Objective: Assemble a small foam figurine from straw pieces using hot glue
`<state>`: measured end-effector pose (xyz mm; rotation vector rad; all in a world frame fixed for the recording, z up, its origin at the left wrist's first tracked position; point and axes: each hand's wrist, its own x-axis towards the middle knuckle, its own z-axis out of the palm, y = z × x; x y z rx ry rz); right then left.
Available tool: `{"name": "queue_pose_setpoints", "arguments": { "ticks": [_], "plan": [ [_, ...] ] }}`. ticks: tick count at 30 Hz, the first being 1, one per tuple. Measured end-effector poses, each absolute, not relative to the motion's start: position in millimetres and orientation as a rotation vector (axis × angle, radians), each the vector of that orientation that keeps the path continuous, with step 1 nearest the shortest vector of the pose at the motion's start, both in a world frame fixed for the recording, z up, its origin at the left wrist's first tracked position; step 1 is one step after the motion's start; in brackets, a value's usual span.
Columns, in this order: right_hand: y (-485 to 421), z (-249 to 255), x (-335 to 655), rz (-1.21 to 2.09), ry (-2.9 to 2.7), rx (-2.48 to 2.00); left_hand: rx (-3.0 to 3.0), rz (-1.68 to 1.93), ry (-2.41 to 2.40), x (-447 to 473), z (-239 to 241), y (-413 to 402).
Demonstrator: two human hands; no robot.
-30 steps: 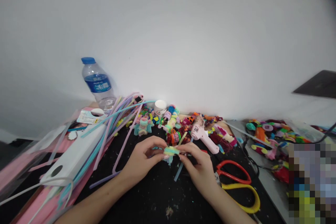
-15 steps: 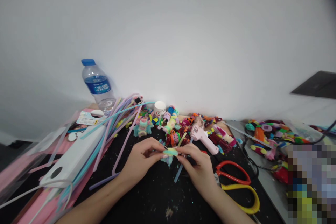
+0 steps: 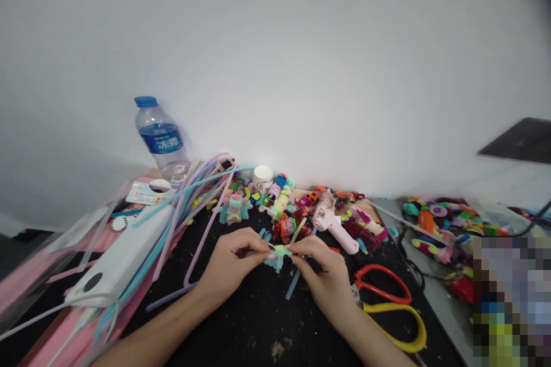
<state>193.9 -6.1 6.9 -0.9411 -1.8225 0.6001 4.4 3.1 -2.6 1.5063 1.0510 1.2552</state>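
Note:
Both my hands meet over a black work mat [image 3: 241, 327] and pinch one small fuzzy craft piece [image 3: 278, 254] in yellow, green and blue. My left hand [image 3: 228, 266] grips its left side with thumb and fingertips closed. My right hand [image 3: 325, 278] closes on its right side. A light blue pipe cleaner stub [image 3: 293, 283] lies on the mat just under the piece. Close behind my hands sit several small colourful pipe cleaner figures [image 3: 282, 206].
A pink glue gun [image 3: 333, 223] lies right of centre, with red and yellow scissors [image 3: 390, 301] beside my right wrist. A water bottle [image 3: 161, 140] stands at the back left by the wall. Long pastel pipe cleaners [image 3: 189, 200] and a white box [image 3: 116, 258] lie left. More bright craft pieces [image 3: 443, 221] lie right.
My fingers have worked the small fuzzy piece slightly; the hands stay in nearly the same place. Nothing else on the table has moved.

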Motion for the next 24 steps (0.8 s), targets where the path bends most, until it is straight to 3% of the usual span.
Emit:
{"name": "queue_pose_setpoints", "arguments": {
  "ticks": [24],
  "plan": [
    [-5.1,2.3,195.1,0.606,-1.804,-1.003,1.514,1.201,1.056,2.9,-3.8,6.0]
  ]
}}
